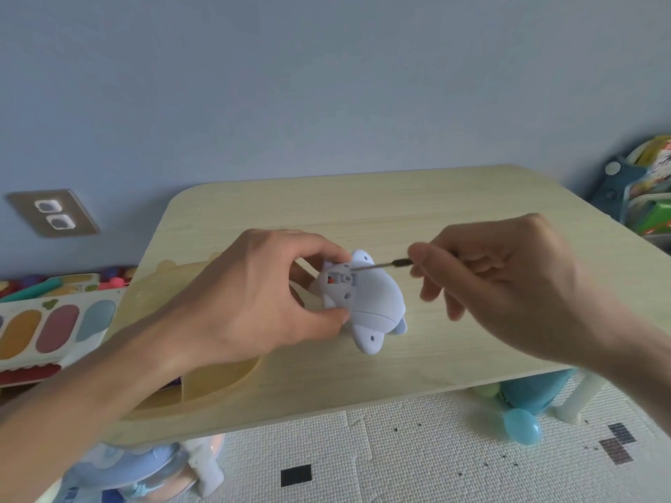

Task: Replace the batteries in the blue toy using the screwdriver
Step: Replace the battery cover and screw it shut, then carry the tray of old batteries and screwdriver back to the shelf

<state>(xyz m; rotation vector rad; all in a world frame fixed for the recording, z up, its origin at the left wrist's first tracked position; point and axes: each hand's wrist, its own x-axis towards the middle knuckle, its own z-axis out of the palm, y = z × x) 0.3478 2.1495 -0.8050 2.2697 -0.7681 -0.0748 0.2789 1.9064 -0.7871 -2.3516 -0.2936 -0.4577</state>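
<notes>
The pale blue toy (374, 303) lies belly-up on the light wooden table (417, 212), its battery bay facing me with a small orange part showing inside. My left hand (254, 295) grips the toy's left end between thumb and fingers. My right hand (508, 277) pinches the handle of a thin screwdriver (381, 265), whose metal tip rests at the battery bay's upper right corner.
A translucent yellow tray (218, 379) lies on the table's left part under my left forearm. A colourful xylophone toy (54, 328) sits left of the table. Blue toys (523, 426) lie on the white floor mat beneath. A toy shelf (646, 190) stands at far right.
</notes>
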